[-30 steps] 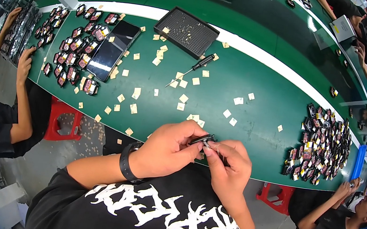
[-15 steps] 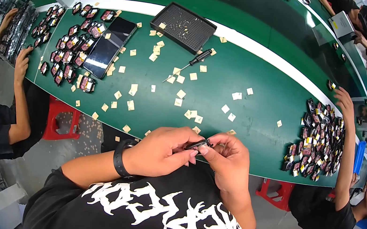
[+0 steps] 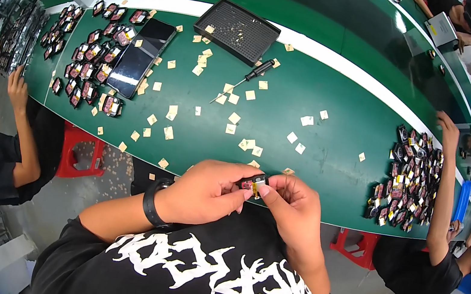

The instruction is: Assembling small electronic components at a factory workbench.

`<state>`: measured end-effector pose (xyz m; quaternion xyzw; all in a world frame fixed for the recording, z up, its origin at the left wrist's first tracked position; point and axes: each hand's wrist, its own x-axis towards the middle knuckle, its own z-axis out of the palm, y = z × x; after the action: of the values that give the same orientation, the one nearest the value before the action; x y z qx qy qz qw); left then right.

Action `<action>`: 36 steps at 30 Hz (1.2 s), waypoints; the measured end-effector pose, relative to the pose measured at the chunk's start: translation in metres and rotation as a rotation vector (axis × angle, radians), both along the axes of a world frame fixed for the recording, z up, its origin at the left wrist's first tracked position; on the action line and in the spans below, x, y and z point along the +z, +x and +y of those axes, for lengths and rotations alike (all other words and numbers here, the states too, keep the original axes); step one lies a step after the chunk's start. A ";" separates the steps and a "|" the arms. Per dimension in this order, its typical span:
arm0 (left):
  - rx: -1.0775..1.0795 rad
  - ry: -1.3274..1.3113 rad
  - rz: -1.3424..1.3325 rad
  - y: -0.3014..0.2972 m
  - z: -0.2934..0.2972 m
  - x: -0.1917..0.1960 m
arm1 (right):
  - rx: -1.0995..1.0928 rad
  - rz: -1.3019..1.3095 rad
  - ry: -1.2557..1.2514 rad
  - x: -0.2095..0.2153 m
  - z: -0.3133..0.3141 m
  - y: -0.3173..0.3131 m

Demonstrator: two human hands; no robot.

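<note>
Close to my body, at the near edge of the green table, both my hands hold one small black device (image 3: 252, 183). Its face carries a pink and yellow label and is turned up toward me. My left hand (image 3: 208, 188), with a dark band on the wrist, grips its left side between thumb and fingers. My right hand (image 3: 293, 203) pinches the right side, thumb over the face. What the fingertips behind it do is hidden. Beyond my hands, small cream paper squares (image 3: 231, 129) lie scattered over the table, and a screwdriver (image 3: 244, 80) rests among them.
A black perforated tray (image 3: 237, 30) stands at the back. A dark tablet-like slab (image 3: 141, 60) lies left beside several similar devices (image 3: 85, 71). More devices are piled at the right (image 3: 407, 182). People sit at both sides, near red stools (image 3: 79, 153).
The device in my hands has tipped from edge-on so that its labelled face shows. On the left and right, the co-workers' hands have shifted.
</note>
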<state>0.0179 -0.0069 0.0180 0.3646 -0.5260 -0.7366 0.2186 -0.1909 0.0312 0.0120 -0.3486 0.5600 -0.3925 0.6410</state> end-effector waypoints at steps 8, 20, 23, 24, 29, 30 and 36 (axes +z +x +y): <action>-0.078 -0.479 -0.102 0.003 -0.003 -0.004 | 0.044 -0.063 0.153 0.018 -0.003 0.004; -0.037 -0.588 -0.043 0.013 -0.005 0.020 | -0.042 -0.239 0.012 0.027 0.010 0.010; -0.013 -0.650 -0.071 0.010 -0.006 0.022 | -0.036 -0.266 -0.030 0.025 0.012 0.012; -0.014 -0.640 -0.086 0.009 -0.006 0.023 | -0.047 -0.273 -0.050 0.026 0.012 0.014; -0.022 -0.474 -0.067 0.012 -0.005 0.022 | -0.019 -0.333 -0.057 0.029 0.012 0.016; -0.042 -0.340 -0.047 0.013 -0.006 0.026 | -0.031 -0.261 -0.071 0.032 0.012 0.016; -0.070 -0.179 0.004 0.021 -0.013 0.040 | 0.081 0.452 -0.573 0.040 0.012 -0.013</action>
<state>0.0388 -0.0201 0.0583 0.3237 -0.6016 -0.6946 0.2255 -0.2043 0.0434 0.0524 -0.6138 0.5406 -0.4208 0.3923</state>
